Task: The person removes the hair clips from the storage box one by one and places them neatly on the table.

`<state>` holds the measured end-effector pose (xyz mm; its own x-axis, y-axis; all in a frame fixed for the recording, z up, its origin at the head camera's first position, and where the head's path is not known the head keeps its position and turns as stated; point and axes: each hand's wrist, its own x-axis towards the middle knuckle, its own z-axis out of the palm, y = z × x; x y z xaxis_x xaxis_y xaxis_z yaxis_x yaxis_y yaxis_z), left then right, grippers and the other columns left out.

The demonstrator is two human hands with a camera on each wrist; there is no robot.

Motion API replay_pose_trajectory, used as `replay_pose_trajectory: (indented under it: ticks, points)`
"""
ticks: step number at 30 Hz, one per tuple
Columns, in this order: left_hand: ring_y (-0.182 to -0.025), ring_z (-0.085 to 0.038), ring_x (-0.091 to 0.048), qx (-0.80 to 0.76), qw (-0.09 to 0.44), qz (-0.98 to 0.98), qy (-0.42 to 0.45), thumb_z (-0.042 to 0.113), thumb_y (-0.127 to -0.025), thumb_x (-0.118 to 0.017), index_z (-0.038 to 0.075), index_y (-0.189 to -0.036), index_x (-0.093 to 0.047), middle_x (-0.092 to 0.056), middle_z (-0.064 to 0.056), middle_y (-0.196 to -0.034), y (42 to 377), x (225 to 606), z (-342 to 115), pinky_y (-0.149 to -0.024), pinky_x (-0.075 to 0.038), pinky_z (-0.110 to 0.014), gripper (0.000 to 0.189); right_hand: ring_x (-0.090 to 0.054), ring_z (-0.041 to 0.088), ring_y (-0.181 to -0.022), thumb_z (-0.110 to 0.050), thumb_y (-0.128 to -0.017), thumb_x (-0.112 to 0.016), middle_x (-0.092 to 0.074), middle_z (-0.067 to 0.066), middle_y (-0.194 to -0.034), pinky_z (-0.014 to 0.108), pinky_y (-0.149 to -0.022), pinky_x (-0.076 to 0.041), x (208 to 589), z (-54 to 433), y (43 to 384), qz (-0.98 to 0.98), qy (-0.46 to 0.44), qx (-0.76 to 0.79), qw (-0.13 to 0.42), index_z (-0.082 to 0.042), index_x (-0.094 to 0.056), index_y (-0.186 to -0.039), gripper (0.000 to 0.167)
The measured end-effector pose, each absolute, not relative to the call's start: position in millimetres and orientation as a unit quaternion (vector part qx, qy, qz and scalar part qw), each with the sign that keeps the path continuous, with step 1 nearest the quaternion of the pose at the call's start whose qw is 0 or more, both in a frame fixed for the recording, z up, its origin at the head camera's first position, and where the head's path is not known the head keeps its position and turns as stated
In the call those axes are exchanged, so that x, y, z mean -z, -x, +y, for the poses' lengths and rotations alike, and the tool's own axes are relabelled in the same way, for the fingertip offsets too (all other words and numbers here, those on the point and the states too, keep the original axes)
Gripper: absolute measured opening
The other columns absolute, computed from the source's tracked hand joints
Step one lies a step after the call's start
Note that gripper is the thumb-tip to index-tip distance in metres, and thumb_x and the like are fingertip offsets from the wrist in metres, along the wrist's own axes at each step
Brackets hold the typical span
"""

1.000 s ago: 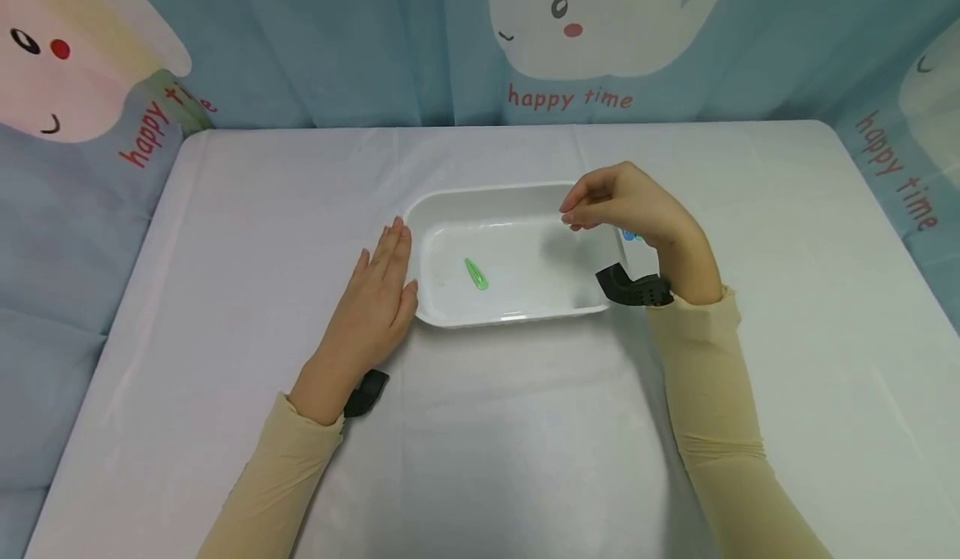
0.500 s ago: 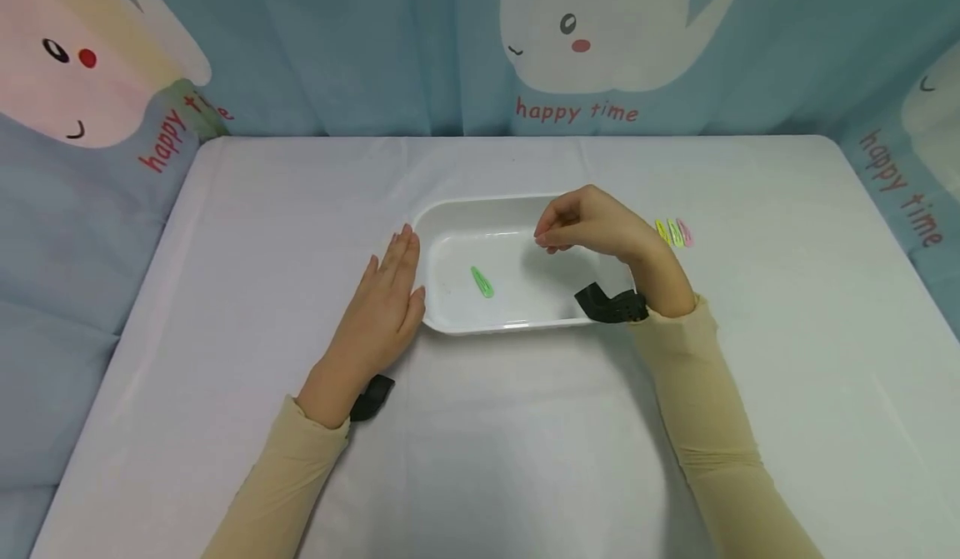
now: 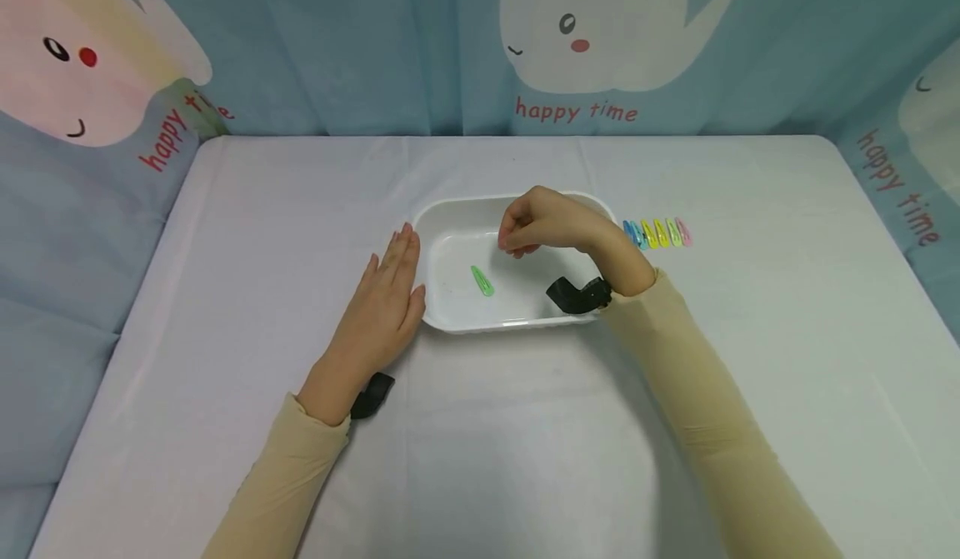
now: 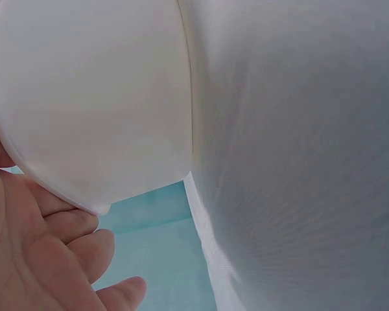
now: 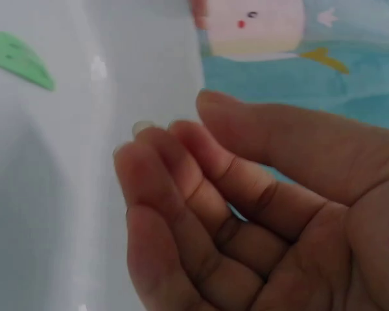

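In the head view a green hair clip (image 3: 482, 281) lies in the white tray (image 3: 517, 323), left of the middle. My left hand (image 3: 378, 305) rests against the tray's left end with its fingers straight; the left wrist view shows them along the tray's rim (image 4: 35, 178). Over the tray hovers my right hand (image 3: 547, 222), up and to the right of the green clip. Loosely bent fingers (image 5: 149, 172) and a thumb standing apart from them appear in the right wrist view, with nothing between them. The green clip (image 5: 21, 59) shows there, apart from the fingertips.
On the white-covered table, just right of the tray, several hair clips (image 3: 657, 233) stand side by side in a row: blue, yellow, green and pink. A blue curtain with cartoon prints (image 3: 360, 51) hangs behind the table and at its sides.
My right hand has moved left over the tray, closer to the green clip, uncovering the row of clips. My left hand stays at the tray's end. The head view has shifted slightly.
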<state>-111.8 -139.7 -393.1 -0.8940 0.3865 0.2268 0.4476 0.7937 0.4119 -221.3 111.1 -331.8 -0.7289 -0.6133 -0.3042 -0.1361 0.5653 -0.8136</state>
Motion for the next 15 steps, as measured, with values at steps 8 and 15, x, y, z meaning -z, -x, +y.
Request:
replay_pose_trajectory:
  ticks: [8,15]
  points:
    - [-0.143,-0.027,-0.012,0.235,0.062,-0.944,0.222,0.02,-0.099,-0.036,-0.006,-0.147,-0.017,-0.013,-0.017,-0.155,112.8,391.4,-139.1,-0.11,-0.016,-0.054,0.058,-0.06,0.018,-0.072,-0.006,-0.086,-0.065,-0.064,0.008,-0.076,0.029,-0.071,-0.052,338.8,103.2,229.0,0.83,0.202,0.397,0.336,0.001,-0.067,-0.082,0.008]
    - [-0.143,-0.027,-0.011,0.241,0.061,-0.943,0.22,0.019,-0.099,-0.035,-0.006,-0.148,-0.017,-0.013,-0.016,-0.155,111.4,390.9,-139.1,-0.11,-0.016,-0.054,0.058,-0.057,0.015,-0.065,-0.004,-0.082,-0.065,-0.062,0.005,-0.07,0.026,-0.066,-0.05,350.0,91.8,231.2,0.832,0.197,0.37,0.364,-0.001,-0.066,-0.078,0.006]
